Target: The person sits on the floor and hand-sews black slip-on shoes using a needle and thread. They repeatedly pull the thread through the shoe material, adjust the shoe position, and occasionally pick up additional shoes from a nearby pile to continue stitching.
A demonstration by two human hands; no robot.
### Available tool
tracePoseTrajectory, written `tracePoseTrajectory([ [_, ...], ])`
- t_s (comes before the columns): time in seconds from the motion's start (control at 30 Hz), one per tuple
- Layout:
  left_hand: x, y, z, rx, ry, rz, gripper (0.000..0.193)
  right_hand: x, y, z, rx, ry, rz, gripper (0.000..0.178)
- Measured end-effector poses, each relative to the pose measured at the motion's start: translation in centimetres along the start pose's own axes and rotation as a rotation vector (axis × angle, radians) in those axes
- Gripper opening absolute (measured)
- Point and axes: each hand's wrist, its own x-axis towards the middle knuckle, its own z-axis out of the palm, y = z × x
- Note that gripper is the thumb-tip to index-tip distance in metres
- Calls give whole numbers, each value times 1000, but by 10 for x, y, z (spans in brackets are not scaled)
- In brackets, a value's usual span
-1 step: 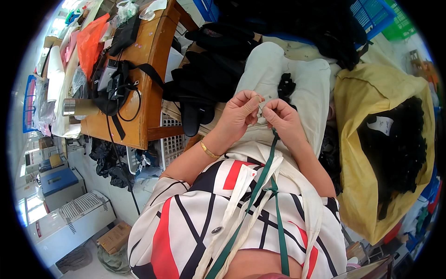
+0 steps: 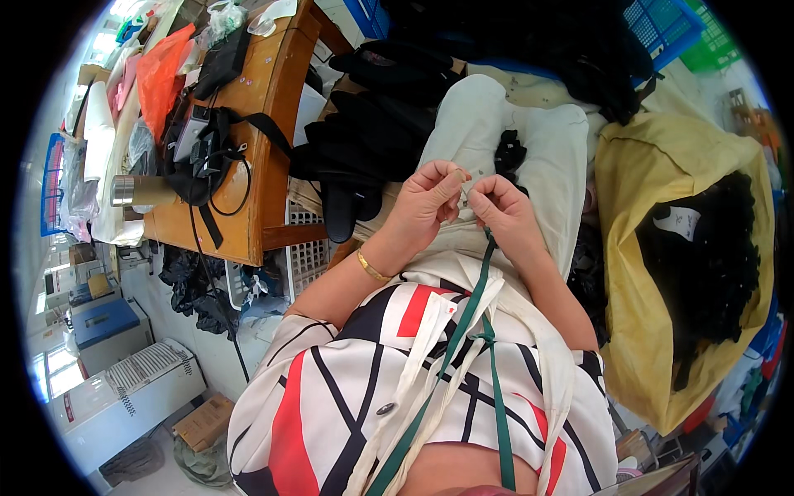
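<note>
Above my lap, my left hand (image 2: 432, 198) is closed, with thumb and index finger pinched together and the other fingers curled. Close on its right, my right hand (image 2: 502, 212) also makes a pinch. The fingertips almost meet; whatever they hold is too small to make out. A pale cloth apron (image 2: 542, 149) covers my legs. On it, just beyond the right hand, lies a small black ruffled piece (image 2: 510, 151). A dark green strap (image 2: 463, 318) runs from my neck down to below the hands.
Black padded cloth pieces (image 2: 364, 132) are heaped left of my knees. A wooden table (image 2: 277, 91) at left bears a black bag (image 2: 217, 149) and a steel cylinder (image 2: 136, 190). At right, a yellow sack (image 2: 628, 248) holds black pieces. Blue crates (image 2: 662, 29) stand beyond my knees.
</note>
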Motion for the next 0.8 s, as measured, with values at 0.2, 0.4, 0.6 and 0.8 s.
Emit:
tracePoseTrajectory([
  [0.2,-2,-2,9,288,120,23,15,0,9,0,-218,72,-170,11],
  [0.4,-1,5,5,113,-28,-130,18,1,9,-3,232,-77,13,14],
  [0.6,3,6,4,129,-32,-116,17,4,9,-9,262,-96,43,16],
  [0.8,2,9,5,361,22,54,12,5,6,-10,-4,-16,-41,14],
])
